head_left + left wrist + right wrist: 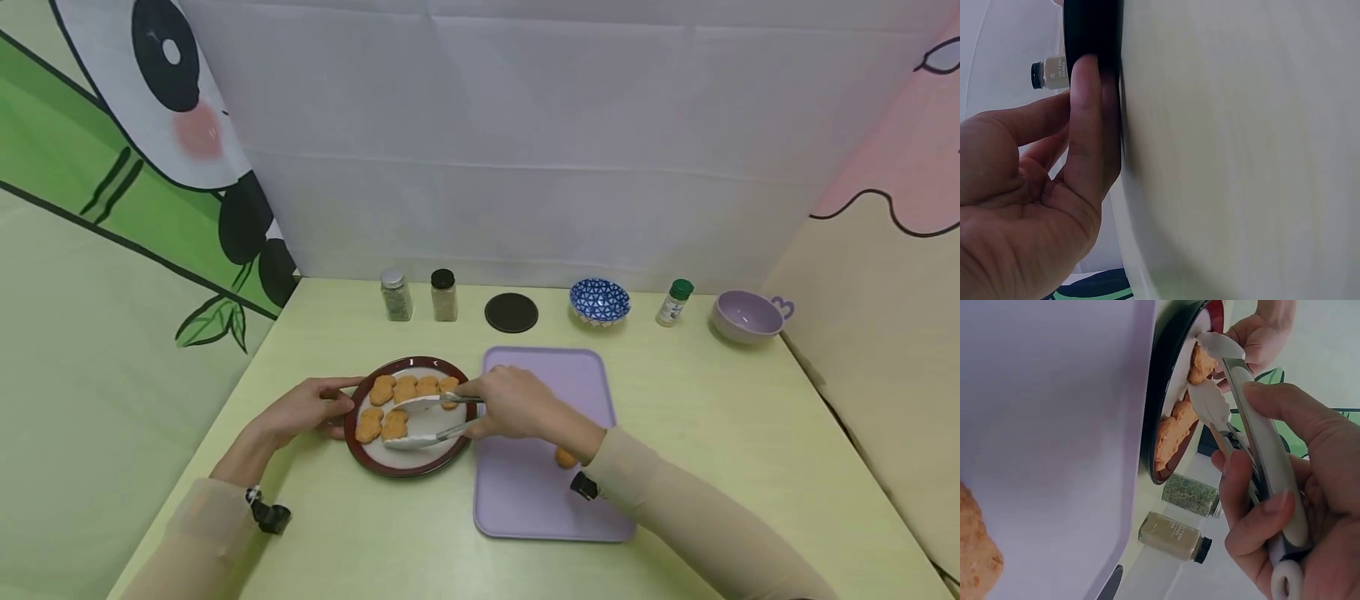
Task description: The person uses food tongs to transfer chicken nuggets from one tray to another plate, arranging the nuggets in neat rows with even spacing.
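A brown-rimmed white plate (442, 433) bears several golden nuggets (382, 389) in two rows. My left hand (311, 410) holds the plate's left rim, thumb and fingers at its edge; in the left wrist view, the dark outside of the plate (1094, 31) meets the fingertips. My right hand (513, 404) grips white-tipped tongs (423, 440), reaching over the plate from the right. The tong tips stand apart, on either side of a front-row nugget (1202, 364). On the purple tray (540, 500) lies another nugget (566, 457), partly covered by the right forearm.
Along the back stand a grey-lidded herb jar (397, 296), a black-lidded seasoning jar (444, 297), a black disc (512, 312), a blue patterned bowl (600, 302), a green-capped shaker (674, 302) and a purple handled bowl (746, 317). The tray sits close beside the plate.
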Action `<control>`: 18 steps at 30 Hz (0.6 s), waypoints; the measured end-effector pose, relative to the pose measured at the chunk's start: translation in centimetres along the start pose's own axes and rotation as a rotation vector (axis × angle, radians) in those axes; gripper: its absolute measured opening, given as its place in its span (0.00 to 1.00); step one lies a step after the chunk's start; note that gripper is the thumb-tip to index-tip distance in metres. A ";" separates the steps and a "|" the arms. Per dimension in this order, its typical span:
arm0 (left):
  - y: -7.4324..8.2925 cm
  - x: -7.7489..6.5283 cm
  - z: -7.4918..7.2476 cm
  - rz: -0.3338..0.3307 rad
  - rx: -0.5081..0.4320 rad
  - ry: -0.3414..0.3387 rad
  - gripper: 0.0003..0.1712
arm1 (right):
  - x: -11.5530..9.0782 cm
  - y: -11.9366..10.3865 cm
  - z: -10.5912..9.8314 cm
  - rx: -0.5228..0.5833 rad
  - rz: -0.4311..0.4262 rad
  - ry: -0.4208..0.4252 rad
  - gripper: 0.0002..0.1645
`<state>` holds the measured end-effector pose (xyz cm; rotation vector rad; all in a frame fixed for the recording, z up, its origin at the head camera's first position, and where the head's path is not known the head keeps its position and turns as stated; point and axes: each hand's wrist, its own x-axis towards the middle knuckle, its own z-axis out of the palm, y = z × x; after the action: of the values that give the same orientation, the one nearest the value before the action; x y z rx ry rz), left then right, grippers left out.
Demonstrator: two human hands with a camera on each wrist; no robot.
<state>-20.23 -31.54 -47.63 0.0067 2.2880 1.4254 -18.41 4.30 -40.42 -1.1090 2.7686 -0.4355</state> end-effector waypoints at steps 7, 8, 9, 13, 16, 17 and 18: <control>-0.2 0.1 0.0 -0.003 0.002 0.006 0.29 | -1.7 0.3 -1.3 -0.016 -0.030 0.041 0.37; -0.2 0.2 0.1 -0.002 0.002 0.005 0.29 | -2.3 0.5 -1.8 -0.016 -0.033 0.052 0.37; -0.2 0.2 0.1 0.000 0.001 0.004 0.29 | -3.0 0.8 -2.4 -0.019 -0.032 0.062 0.36; -0.1 0.1 0.0 0.000 0.000 0.006 0.29 | -6.4 3.2 -4.7 -0.030 -0.058 0.113 0.36; -0.1 0.3 0.0 -0.004 -0.003 0.002 0.29 | -9.4 5.6 -5.9 -0.006 -0.058 0.110 0.36; -0.1 0.4 0.0 -0.004 -0.002 -0.001 0.28 | -10.3 6.3 -6.1 0.006 -0.045 0.096 0.35; -0.2 0.5 0.0 -0.003 0.003 -0.007 0.29 | -11.3 7.0 -6.2 0.017 -0.030 0.081 0.35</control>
<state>-20.64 -31.56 -47.94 0.0094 2.2843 1.4184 -16.24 18.29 -36.58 -1.1555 2.8145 -0.5177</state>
